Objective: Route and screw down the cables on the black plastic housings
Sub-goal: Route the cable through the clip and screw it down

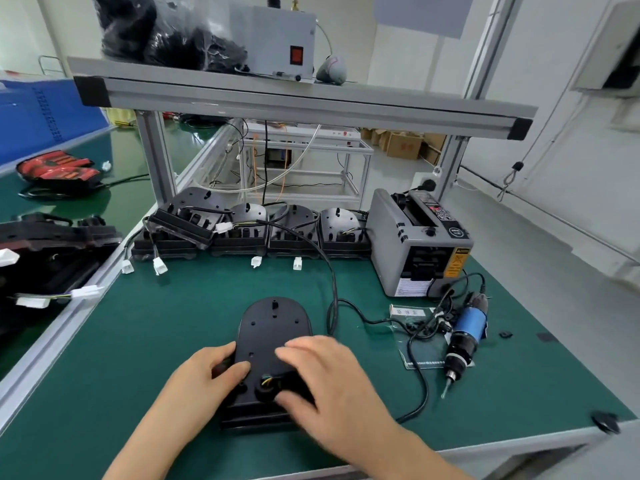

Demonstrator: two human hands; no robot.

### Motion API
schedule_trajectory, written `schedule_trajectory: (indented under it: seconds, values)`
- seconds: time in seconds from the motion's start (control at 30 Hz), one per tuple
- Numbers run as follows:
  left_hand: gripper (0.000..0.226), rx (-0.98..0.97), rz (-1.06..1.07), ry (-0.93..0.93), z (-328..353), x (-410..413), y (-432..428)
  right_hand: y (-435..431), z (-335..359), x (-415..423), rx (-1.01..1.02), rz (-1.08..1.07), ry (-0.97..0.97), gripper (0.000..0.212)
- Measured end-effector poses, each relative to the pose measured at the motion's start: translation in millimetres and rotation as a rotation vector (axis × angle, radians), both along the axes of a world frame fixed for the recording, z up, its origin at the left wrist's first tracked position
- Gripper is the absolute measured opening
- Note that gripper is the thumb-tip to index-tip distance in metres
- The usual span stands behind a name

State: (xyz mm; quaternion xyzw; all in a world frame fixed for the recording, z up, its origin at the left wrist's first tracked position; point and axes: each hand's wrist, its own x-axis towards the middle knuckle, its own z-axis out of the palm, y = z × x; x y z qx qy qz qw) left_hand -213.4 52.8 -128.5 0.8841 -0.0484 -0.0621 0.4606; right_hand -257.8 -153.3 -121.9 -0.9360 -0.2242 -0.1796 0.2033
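A black plastic housing (272, 327) lies flat on the green mat in front of me, rounded end pointing away. Thin coloured wires (266, 380) show at a round opening near its close end. My left hand (204, 370) grips the housing's left edge, thumb on top. My right hand (322, 368) rests over the right side of the housing, fingers spread and blurred, thumb beside the wire opening. Whether the right hand holds anything is hidden. An electric screwdriver (465, 337) with a blue body lies on the mat to the right, untouched.
Several black housings (242, 223) with white connectors stand in a row at the back. A grey tape dispenser (415, 244) sits back right. The screwdriver's black cord (334, 292) loops across the mat. More black parts (45, 244) lie on the left bench.
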Motion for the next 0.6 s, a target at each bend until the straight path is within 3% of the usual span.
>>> schedule_trajectory:
  seconds: [0.07, 0.13, 0.2, 0.3, 0.4, 0.5, 0.6]
  values:
    - [0.029, -0.009, -0.007, 0.001, 0, 0, 1, -27, 12, 5, 0.152, -0.125, 0.039, 0.026]
    - [0.032, -0.007, -0.024, 0.007, 1, 1, 1, -62, 24, 14, 0.173, -0.329, 0.045, 0.007]
    - [0.029, -0.005, -0.02, 0.019, 1, 2, 1, -103, 35, 25, 0.019, -0.564, 0.16, 0.015]
    - [0.029, -0.002, 0.002, 0.035, -1, 4, 2, -157, 41, 40, -0.429, -0.859, 0.355, 0.023]
    - [0.033, -0.01, -0.019, 0.025, 2, 2, 2, -180, 34, 53, -0.632, -0.922, 0.427, 0.02]
    - [0.045, -0.018, -0.022, 0.015, 2, 2, 3, -185, 24, 65, -0.636, -0.887, 0.404, 0.016]
    - [0.04, -0.025, -0.018, 0.023, 3, 0, 3, -186, 15, 70, -0.621, -0.871, 0.393, 0.016]
